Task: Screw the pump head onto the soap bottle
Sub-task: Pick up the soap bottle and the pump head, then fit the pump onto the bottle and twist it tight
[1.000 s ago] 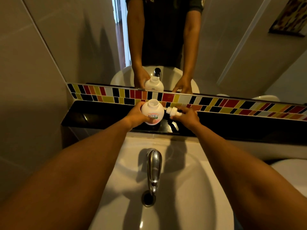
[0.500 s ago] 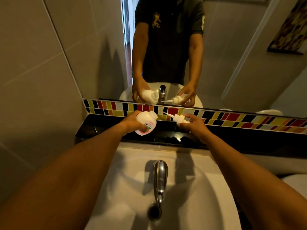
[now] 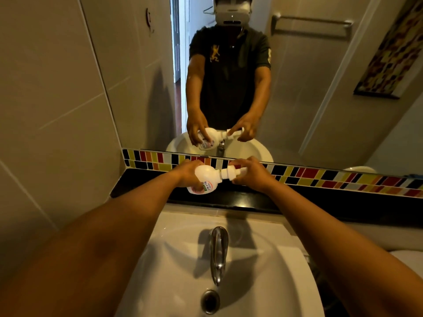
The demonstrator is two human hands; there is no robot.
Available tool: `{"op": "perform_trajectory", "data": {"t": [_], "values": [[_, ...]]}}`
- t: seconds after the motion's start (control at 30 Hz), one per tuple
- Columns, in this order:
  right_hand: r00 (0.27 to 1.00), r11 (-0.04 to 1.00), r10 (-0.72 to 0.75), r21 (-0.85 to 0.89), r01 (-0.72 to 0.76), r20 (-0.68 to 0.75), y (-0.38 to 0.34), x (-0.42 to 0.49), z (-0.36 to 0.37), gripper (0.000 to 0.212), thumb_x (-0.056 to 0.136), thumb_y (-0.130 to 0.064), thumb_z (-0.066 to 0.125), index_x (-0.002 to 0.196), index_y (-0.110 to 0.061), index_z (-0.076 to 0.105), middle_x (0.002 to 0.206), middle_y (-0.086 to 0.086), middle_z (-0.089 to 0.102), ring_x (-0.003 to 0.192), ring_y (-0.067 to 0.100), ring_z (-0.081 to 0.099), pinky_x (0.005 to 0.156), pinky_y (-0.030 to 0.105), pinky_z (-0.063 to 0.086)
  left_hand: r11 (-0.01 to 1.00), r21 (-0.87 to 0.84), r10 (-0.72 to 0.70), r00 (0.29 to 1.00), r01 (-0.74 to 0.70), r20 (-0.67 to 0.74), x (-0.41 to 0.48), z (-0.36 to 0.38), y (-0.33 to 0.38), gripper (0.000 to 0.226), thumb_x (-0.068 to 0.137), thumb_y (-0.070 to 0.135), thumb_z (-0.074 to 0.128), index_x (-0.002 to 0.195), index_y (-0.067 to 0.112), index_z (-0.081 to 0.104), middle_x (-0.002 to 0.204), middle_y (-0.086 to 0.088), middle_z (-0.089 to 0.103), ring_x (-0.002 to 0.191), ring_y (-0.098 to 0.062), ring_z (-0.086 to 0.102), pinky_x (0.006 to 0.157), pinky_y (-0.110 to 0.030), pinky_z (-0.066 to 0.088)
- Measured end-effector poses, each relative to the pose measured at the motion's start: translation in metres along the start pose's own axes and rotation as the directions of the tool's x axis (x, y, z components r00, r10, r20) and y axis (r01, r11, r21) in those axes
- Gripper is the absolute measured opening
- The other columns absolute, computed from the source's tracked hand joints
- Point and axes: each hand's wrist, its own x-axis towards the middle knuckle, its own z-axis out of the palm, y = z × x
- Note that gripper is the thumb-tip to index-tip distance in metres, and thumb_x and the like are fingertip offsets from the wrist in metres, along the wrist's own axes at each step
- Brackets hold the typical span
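A round white soap bottle (image 3: 206, 178) with a pink and green label is held tilted, its neck pointing right, above the black ledge. My left hand (image 3: 186, 176) grips its body from the left. The white pump head (image 3: 231, 173) sits at the bottle's neck, in line with it, and my right hand (image 3: 250, 176) is closed around its far end. Whether the pump's collar is threaded on cannot be told. The mirror above repeats both hands and the bottle.
A black ledge (image 3: 142, 184) runs below a strip of coloured tiles (image 3: 320, 177) and a large mirror (image 3: 297, 88). Below it a white basin (image 3: 178, 259) holds a chrome tap (image 3: 218, 252) and a drain (image 3: 210, 302). A tiled wall stands at the left.
Both hands lifted the bottle and the pump off the ledge. The bottle tipped sideways and the pump head moved left until it met the bottle's neck. The view tilted upward.
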Motion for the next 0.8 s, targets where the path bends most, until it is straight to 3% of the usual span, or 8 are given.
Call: {"op": "perform_trajectory", "data": {"t": [0.2, 0.4, 0.47, 0.6, 0.7, 0.8], "values": [[0.994, 0.985, -0.105, -0.141, 0.101, -0.018, -0.010, -0.007, 0.002, 0.060, 0.078, -0.016, 0.079, 0.132, -0.028, 0.057, 0.127, 0.011, 0.046, 0.117, 0.033, 0.048, 0.100, 0.038, 0.042, 0.998, -0.056, 0.008, 0.998, -0.005, 0.055, -0.006, 0.001, 0.009, 0.074, 0.070, 0.011, 0.082, 0.134, 0.018, 0.046, 0.132, -0.010, 0.055, 0.122, -0.032, 0.053, 0.103, -0.049, 0.047], [0.982, 0.969, -0.189, -0.166, 0.183, -0.025, -0.016, -0.008, 0.008, 0.059, 0.080, -0.015, 0.077, 0.133, -0.029, 0.057, 0.132, 0.012, 0.045, 0.121, 0.033, 0.047, 0.103, 0.040, 0.044, 0.994, -0.101, 0.041, 0.996, -0.033, 0.077, -0.007, 0.000, 0.016, 0.071, 0.071, 0.009, 0.081, 0.132, 0.019, 0.047, 0.131, -0.010, 0.056, 0.121, -0.031, 0.053, 0.103, -0.049, 0.047], [0.987, 0.985, -0.161, -0.070, 0.159, -0.020, -0.016, -0.007, 0.007, 0.072, 0.079, -0.012, 0.078, 0.140, -0.032, 0.047, 0.136, 0.013, 0.043, 0.125, 0.033, 0.046, 0.103, 0.040, 0.043, 0.992, -0.120, 0.036, 0.997, -0.027, 0.075, -0.007, -0.001, 0.014, 0.072, 0.070, 0.009, 0.082, 0.132, 0.020, 0.047, 0.130, -0.010, 0.057, 0.121, -0.031, 0.054, 0.103, -0.049, 0.048], [0.999, 0.944, -0.012, 0.328, 0.026, -0.046, -0.020, -0.004, 0.000, 0.102, 0.075, -0.005, 0.080, 0.152, -0.033, 0.018, 0.143, 0.015, 0.042, 0.126, 0.034, 0.050, 0.100, 0.046, 0.046, 0.983, -0.184, 0.031, 0.997, -0.018, 0.068, -0.007, -0.002, 0.010, 0.071, 0.068, 0.010, 0.083, 0.130, 0.021, 0.049, 0.128, -0.009, 0.059, 0.119, -0.031, 0.056, 0.101, -0.050, 0.049], [0.996, 0.859, 0.090, 0.507, -0.071, -0.015, -0.018, -0.001, -0.004, 0.095, 0.078, -0.006, 0.077, 0.151, -0.033, 0.022, 0.138, 0.018, 0.048, 0.115, 0.034, 0.058, 0.081, 0.040, 0.059, 0.977, -0.214, 0.042, 0.996, -0.024, 0.083, -0.006, -0.001, 0.011, 0.066, 0.071, 0.010, 0.082, 0.128, 0.021, 0.050, 0.125, -0.008, 0.059, 0.115, -0.028, 0.056, 0.100, -0.048, 0.050], [0.993, 0.772, 0.114, 0.627, -0.103, 0.023, -0.015, -0.001, -0.005, 0.081, 0.079, -0.014, 0.077, 0.148, -0.027, 0.035, 0.136, 0.019, 0.052, 0.108, 0.034, 0.062, 0.069, 0.030, 0.054, 0.975, -0.219, 0.061, 0.992, -0.036, 0.108, -0.006, -0.001, 0.014, 0.062, 0.072, 0.010, 0.080, 0.125, 0.022, 0.050, 0.120, -0.005, 0.059, 0.112, -0.026, 0.057, 0.097, -0.045, 0.051]]}}
